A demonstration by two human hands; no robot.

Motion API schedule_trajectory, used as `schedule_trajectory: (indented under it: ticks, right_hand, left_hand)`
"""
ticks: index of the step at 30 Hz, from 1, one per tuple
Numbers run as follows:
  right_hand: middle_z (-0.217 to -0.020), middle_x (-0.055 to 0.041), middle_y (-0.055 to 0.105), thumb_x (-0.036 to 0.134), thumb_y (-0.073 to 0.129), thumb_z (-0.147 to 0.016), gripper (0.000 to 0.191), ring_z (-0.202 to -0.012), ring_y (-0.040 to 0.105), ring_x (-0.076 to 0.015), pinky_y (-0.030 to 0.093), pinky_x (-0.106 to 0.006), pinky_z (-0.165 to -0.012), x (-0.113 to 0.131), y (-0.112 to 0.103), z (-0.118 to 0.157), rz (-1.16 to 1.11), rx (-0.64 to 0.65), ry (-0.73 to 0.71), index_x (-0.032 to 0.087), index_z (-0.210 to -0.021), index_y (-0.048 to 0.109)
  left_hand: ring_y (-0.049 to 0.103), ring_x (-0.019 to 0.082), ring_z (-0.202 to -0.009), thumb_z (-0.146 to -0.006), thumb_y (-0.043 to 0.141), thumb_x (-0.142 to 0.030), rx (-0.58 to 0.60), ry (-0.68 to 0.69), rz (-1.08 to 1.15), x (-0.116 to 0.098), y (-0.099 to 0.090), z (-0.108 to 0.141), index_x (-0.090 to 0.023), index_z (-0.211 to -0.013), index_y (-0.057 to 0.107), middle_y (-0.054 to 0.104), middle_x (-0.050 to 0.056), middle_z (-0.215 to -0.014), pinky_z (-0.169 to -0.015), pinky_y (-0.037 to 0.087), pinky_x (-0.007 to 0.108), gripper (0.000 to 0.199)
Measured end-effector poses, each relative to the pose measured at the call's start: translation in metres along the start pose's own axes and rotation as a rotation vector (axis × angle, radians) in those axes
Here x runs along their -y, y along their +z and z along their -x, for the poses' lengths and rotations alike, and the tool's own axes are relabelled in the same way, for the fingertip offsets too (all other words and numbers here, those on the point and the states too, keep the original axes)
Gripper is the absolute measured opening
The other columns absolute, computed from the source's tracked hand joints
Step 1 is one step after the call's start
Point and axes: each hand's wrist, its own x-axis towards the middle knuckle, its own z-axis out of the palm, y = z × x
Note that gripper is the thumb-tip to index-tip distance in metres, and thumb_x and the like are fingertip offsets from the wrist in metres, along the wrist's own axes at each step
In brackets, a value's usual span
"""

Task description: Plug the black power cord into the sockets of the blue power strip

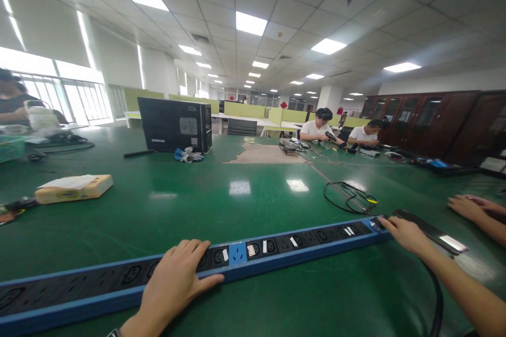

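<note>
A long blue power strip (272, 260) with black socket panels and small white stickers lies across the green table in front of me. My left hand (177, 274) is closed over its middle, thumb along the near side and fingers over the top. At the strip's right end, my right hand (409, 234) has its fingertips closed on the end by a small switch-like part, which they partly cover. A black cable (437, 295) curves down below my right forearm; where it joins is hidden.
Behind my right hand lies a dark flat object (430, 231). Another person's hands (474, 208) rest at the far right. Beyond the strip are a coiled black cable (350, 197), a yellow box (75, 189), gloves (188, 155) and a black computer case (174, 124). Other people sit farther off.
</note>
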Motion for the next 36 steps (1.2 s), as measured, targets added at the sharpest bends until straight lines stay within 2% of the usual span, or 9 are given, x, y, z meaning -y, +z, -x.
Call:
schedule_trajectory:
  ticks: [5,11,19,27,36]
  right_hand:
    - [-0.086,-0.0118,0.072,0.048,0.039,-0.086,0.04,-0.086,0.067,-0.0282,0.047,-0.035,-0.08,-0.01,0.004,-0.007,0.016,0.02,-0.014,0.02,-0.079,0.067]
    - [-0.091,-0.0102,0.072,0.049,0.037,-0.086,0.043,-0.088,0.066,-0.0264,0.047,-0.034,-0.081,-0.011,0.007,-0.014,0.064,0.034,-0.028,0.019,-0.085,0.068]
    - [-0.084,-0.012,0.073,0.053,0.041,-0.086,0.044,-0.085,0.068,-0.0286,0.048,-0.035,-0.075,-0.012,0.004,-0.017,0.14,0.004,0.053,0.02,-0.084,0.07]
    - [-0.081,-0.009,0.072,0.055,0.043,-0.085,0.043,-0.083,0.067,-0.0261,0.047,-0.032,-0.073,-0.012,0.007,-0.022,0.141,0.057,-0.011,0.021,-0.081,0.069]
    - [-0.077,-0.009,0.07,0.056,0.039,-0.085,0.042,-0.074,0.066,-0.0253,0.045,-0.034,-0.07,-0.023,0.021,-0.025,0.15,0.106,-0.05,0.021,-0.075,0.062]
  left_hand:
    - [0.057,0.029,-0.103,-0.074,0.059,-0.068,0.023,-0.002,0.013,0.004,0.001,-0.007,-0.018,-0.117,0.063,0.064,0.012,-0.112,-0.092,0.044,0.042,0.066]
    - [0.058,0.029,-0.103,-0.074,0.056,-0.072,0.028,0.02,-0.007,0.007,0.002,-0.01,-0.016,-0.118,0.062,0.064,0.012,-0.111,-0.092,0.045,0.042,0.072]
    - [0.059,0.03,-0.099,-0.071,0.051,-0.078,-0.003,0.037,0.014,0.008,0.003,-0.009,-0.018,-0.116,0.064,0.065,0.012,-0.108,-0.089,0.047,0.043,0.076]
    - [0.059,0.03,-0.1,-0.072,0.051,-0.078,0.024,0.032,0.0,0.01,0.0,-0.006,-0.016,-0.119,0.063,0.064,0.013,-0.109,-0.088,0.047,0.043,0.079]
    - [0.06,0.029,-0.098,-0.069,0.06,-0.072,-0.029,0.022,0.027,0.012,0.005,-0.005,-0.02,-0.115,0.065,0.065,0.01,-0.107,-0.087,0.048,0.041,0.07]
